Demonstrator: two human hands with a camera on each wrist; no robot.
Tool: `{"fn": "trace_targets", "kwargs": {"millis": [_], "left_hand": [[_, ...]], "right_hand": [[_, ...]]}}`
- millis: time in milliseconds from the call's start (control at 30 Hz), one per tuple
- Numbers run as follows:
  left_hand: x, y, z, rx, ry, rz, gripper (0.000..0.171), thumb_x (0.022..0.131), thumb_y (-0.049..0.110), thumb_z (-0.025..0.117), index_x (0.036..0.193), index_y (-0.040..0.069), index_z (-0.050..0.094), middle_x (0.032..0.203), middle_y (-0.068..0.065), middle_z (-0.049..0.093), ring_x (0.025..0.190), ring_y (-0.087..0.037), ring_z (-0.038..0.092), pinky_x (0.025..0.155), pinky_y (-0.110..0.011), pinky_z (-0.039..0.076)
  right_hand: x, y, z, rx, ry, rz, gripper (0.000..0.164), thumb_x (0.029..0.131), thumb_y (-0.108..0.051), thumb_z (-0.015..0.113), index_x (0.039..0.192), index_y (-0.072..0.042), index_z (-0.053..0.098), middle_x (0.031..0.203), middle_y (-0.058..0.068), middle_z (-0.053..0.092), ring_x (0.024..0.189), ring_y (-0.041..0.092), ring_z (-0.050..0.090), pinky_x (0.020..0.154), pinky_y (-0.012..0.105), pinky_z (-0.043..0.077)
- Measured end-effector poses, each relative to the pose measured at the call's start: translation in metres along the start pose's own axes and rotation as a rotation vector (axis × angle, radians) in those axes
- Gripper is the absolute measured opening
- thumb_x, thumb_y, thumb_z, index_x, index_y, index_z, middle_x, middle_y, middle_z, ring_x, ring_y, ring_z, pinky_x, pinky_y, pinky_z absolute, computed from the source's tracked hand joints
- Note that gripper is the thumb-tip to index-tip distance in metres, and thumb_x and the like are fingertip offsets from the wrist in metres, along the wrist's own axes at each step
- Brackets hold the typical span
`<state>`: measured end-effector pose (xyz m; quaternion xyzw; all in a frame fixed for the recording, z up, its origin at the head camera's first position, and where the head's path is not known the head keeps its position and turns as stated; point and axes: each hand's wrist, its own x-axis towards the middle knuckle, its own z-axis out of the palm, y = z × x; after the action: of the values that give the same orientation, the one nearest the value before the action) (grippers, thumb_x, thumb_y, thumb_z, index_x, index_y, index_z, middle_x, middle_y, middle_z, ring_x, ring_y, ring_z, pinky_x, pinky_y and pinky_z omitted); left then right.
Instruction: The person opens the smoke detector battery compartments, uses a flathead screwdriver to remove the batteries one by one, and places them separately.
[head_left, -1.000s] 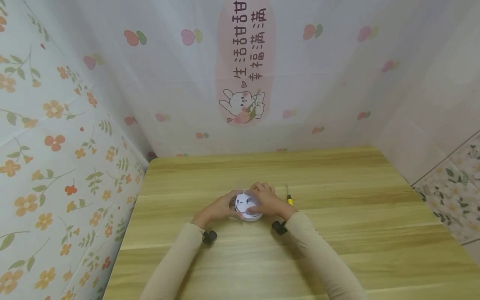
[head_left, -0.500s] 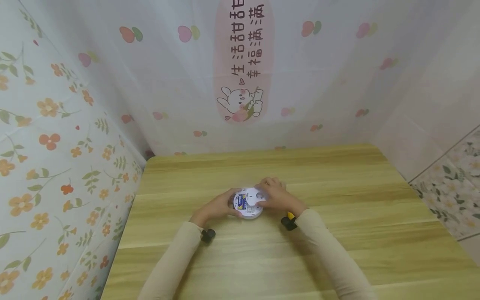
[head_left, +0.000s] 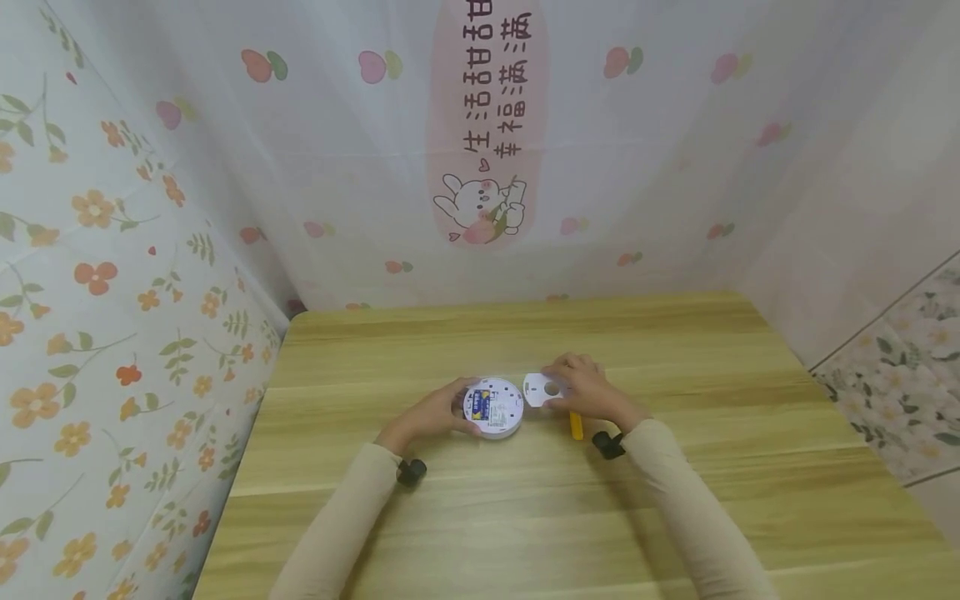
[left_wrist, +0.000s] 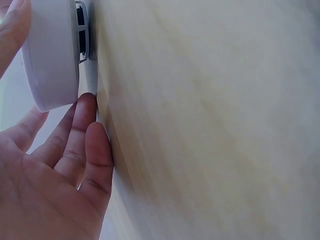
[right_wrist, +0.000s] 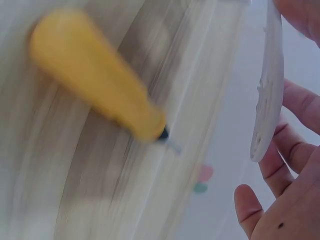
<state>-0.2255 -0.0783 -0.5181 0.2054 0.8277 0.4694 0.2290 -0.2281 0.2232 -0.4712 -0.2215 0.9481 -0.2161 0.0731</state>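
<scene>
My left hand grips the rim of a round white smoke detector, whose back faces up and shows a blue and yellow battery in its slot. In the left wrist view the detector has a dark vented part near the table, and the thumb lies over its edge. To its right, my right hand pinches a flat white mounting plate with a round hole, apart from the detector. The right wrist view shows this plate edge-on between thumb and fingers.
A yellow-handled screwdriver lies on the wooden table below the right hand, partly hidden by it. A printed curtain hangs behind the table's far edge, and a floral one along the left.
The mounting plate has come off the detector's back and moved right with my right hand, baring the battery. My left hand has stayed on the detector.
</scene>
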Motion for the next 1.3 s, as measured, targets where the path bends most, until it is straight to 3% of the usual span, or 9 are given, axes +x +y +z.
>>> {"fn": "trace_targets", "kwargs": {"millis": [200,500,800,1300], "left_hand": [[0.001,-0.001,-0.001,0.019,-0.001,0.001,0.093,0.073,0.029,0.083,0.15,0.015,0.033,0.149,-0.013,0.043,0.137,-0.032,0.041,0.116,-0.049,0.029],[-0.001,0.002,-0.001,0.019,0.002,-0.003,0.092,0.074,0.03,0.083,0.15,0.015,0.032,0.15,-0.013,0.041,0.139,-0.032,0.038,0.117,-0.049,0.027],[-0.001,0.0,-0.001,-0.008,-0.013,-0.014,0.092,0.074,0.029,0.083,0.15,0.015,0.031,0.149,-0.015,0.042,0.138,-0.032,0.04,0.116,-0.048,0.029],[0.002,-0.007,-0.001,-0.012,-0.02,0.0,0.092,0.075,0.029,0.082,0.15,0.014,0.03,0.151,-0.015,0.039,0.14,-0.033,0.037,0.117,-0.048,0.027]], "right_hand": [[-0.013,0.021,-0.009,-0.04,0.014,0.032,0.058,0.078,-0.036,0.079,0.126,-0.008,0.062,0.122,0.015,0.055,0.117,0.041,0.041,0.092,0.06,0.031],[-0.03,0.047,-0.013,-0.061,0.035,0.088,0.057,0.077,-0.037,0.078,0.123,-0.007,0.063,0.122,0.017,0.056,0.115,0.042,0.043,0.085,0.055,0.03],[-0.04,0.068,-0.01,-0.071,-0.01,0.146,0.06,0.079,-0.037,0.076,0.127,-0.005,0.06,0.126,0.021,0.053,0.114,0.042,0.043,0.087,0.058,0.032],[-0.049,0.087,-0.003,-0.06,-0.029,0.16,0.061,0.08,-0.041,0.075,0.128,-0.007,0.06,0.126,0.021,0.053,0.11,0.04,0.043,0.086,0.055,0.034]]}}
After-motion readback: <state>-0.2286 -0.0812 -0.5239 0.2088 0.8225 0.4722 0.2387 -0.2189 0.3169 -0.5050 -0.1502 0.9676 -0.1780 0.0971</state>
